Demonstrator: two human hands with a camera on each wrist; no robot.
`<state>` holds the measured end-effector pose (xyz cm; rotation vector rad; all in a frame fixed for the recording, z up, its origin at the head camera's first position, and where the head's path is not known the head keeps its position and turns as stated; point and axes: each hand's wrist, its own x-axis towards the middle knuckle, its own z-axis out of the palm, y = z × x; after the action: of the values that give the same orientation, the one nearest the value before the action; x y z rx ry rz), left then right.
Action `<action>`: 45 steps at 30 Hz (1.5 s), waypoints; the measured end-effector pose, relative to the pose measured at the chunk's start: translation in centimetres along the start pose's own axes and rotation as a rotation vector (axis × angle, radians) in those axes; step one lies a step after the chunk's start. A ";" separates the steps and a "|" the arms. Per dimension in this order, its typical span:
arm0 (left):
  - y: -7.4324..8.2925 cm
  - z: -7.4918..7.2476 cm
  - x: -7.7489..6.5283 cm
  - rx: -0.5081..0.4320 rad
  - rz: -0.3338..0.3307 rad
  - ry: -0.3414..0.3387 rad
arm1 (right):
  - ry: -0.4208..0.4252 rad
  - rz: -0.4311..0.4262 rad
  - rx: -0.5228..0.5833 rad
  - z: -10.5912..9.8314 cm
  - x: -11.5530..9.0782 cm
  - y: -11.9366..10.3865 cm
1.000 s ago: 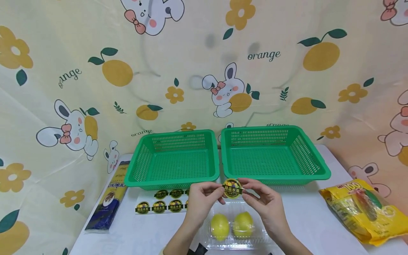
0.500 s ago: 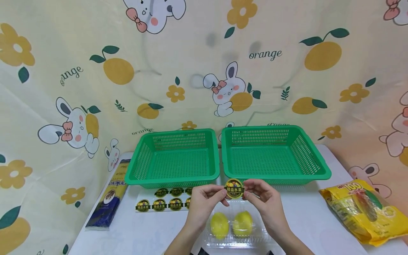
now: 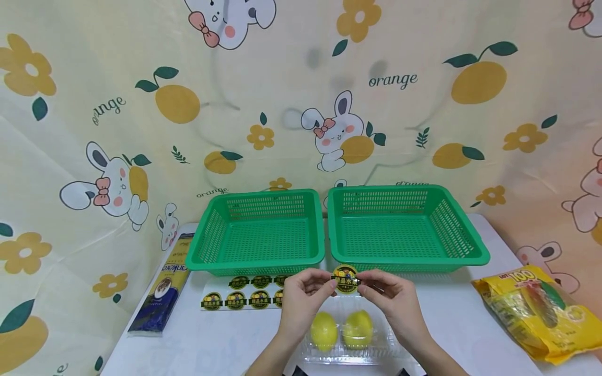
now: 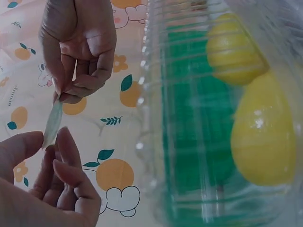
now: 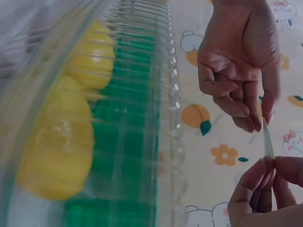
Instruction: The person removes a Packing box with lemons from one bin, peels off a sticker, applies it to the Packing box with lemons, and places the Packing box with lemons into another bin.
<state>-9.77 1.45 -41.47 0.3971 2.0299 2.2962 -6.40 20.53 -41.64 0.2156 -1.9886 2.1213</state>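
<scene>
A round black-and-gold sticker (image 3: 346, 279) is stretched between both hands above a clear plastic box. My left hand (image 3: 305, 297) pinches its left edge between thumb and fingertips, and my right hand (image 3: 392, 300) pinches the right edge. The left wrist view shows the sticker (image 4: 53, 122) almost edge-on, its pale back visible. Below the hands, the clear box (image 3: 348, 356) holds two yellow lemons, one on the left (image 3: 324, 331) and one on the right (image 3: 358, 329). In the right wrist view the lemons (image 5: 59, 137) show through the box's ribbed wall.
Two green baskets, left (image 3: 265, 243) and right (image 3: 406, 237), stand at the back. A sticker sheet (image 3: 242, 293) lies before the left basket, partly behind my left hand. A blue-and-yellow packet (image 3: 162, 292) lies far left; a yellow snack bag (image 3: 536, 313) sits at the right.
Both hands keep the sticker between them with only slight shifts of the fingers. The whole head view has drifted a little; the box and baskets stay in place.
</scene>
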 end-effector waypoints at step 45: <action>-4.1 0.1 0.2 0.222 -0.001 -0.153 | -0.237 0.076 -0.311 -3.7 0.3 3.0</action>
<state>-10.47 2.16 -45.45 0.5641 2.2107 1.9763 -7.30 24.11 -44.74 0.3548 -2.4650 1.8662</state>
